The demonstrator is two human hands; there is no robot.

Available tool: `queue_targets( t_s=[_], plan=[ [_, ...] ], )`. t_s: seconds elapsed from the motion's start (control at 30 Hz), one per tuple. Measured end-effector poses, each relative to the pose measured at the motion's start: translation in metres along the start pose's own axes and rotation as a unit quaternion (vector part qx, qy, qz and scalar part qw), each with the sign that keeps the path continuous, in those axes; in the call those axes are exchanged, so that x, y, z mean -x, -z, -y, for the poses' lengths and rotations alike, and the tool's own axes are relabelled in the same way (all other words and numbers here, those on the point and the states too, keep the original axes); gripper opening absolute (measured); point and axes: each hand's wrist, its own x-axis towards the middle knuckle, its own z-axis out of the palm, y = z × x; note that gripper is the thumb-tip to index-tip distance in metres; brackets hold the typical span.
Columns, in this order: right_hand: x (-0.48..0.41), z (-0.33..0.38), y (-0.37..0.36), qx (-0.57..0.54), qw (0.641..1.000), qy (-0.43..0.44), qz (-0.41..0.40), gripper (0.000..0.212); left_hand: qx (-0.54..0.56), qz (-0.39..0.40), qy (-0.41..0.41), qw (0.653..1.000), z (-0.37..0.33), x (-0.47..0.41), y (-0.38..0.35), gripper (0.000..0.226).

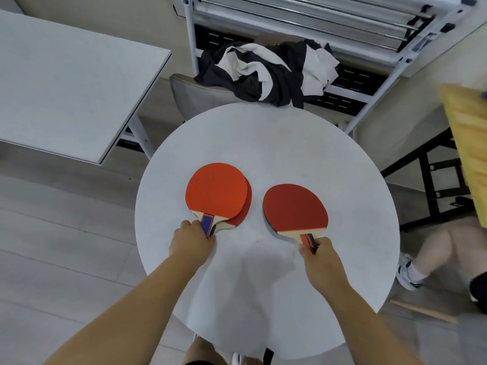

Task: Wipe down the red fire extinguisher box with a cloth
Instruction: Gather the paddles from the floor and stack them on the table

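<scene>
**Fingers locked on paddle handles, left and right**

Fingers (188, 227) of the left hand (191, 239) wrapped tight round a blue-striped handle (207, 223), gripping a stacked pair of paddles (216, 192). Orange-red face on top, a darker red blade peeking out beneath along its right edge. Over to the right hand (320, 262): fingers curled round a red-and-black handle (309, 241), holding a dark red paddle (295, 208) face up, with a dark edge showing under its left rim. Both blades level at the round white bench (263, 143), centre of frame, side by side and just apart. Resting on it or a shade above, cannot tell. Forearms reaching in from the bottom edge.

Red fire extinguisher box: cannot tell where from this view.

Top centre, a heap of black and white fabric (263, 72), crumpled on a grey chair (189, 98) at the far side of the bench. Behind that, a metal rack (342, 30) with long rails, running to the upper right corner. Upper left, a rectangular white bench (66, 88). At the right edge, blurred yellow broom bristles (463, 143). Lower right, another person's bare legs (453, 246) and a white sneaker (407, 272), with a wooden stick (421, 310) lying on the floor just below.
</scene>
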Motion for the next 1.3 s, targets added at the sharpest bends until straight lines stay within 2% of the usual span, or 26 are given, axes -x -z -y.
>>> queue_targets(
  t_s=[0.27,0.5,0.6,0.77,0.97,1.1,1.2,1.3],
  plan=[
    [0.003,0.002,-0.006,-0.012,1.0,-0.015,-0.004,0.018,-0.024,0.009,-0.03,0.999,-0.001,0.003,-0.006,0.038],
    [0.001,0.008,-0.013,-0.054,0.997,-0.046,0.02,0.022,-0.017,0.023,-0.023,0.999,-0.005,0.008,-0.006,0.044],
    [0.004,0.017,-0.018,-0.075,0.997,-0.023,-0.004,0.027,-0.016,0.039,-0.04,0.998,-0.001,0.011,-0.003,0.044],
    [0.018,0.047,-0.034,-0.11,0.994,0.024,-0.008,0.019,-0.003,0.079,-0.059,0.995,0.006,0.014,0.002,0.037],
    [0.017,0.075,-0.074,-0.108,0.992,0.028,0.058,0.02,0.021,0.114,-0.089,0.989,0.02,0.009,0.015,0.034],
    [0.017,0.088,-0.1,-0.084,0.989,0.005,0.121,0.011,0.099,0.144,-0.082,0.981,0.03,0.007,0.024,0.013],
    [0.018,0.093,-0.115,-0.043,0.987,0.005,0.157,0.02,0.155,0.158,-0.08,0.972,0.038,0.005,0.027,0.026],
    [0.018,0.098,-0.127,-0.026,0.988,0.012,0.154,0.026,0.192,0.168,-0.088,0.963,0.044,0.002,0.03,0.024]
  ],
)
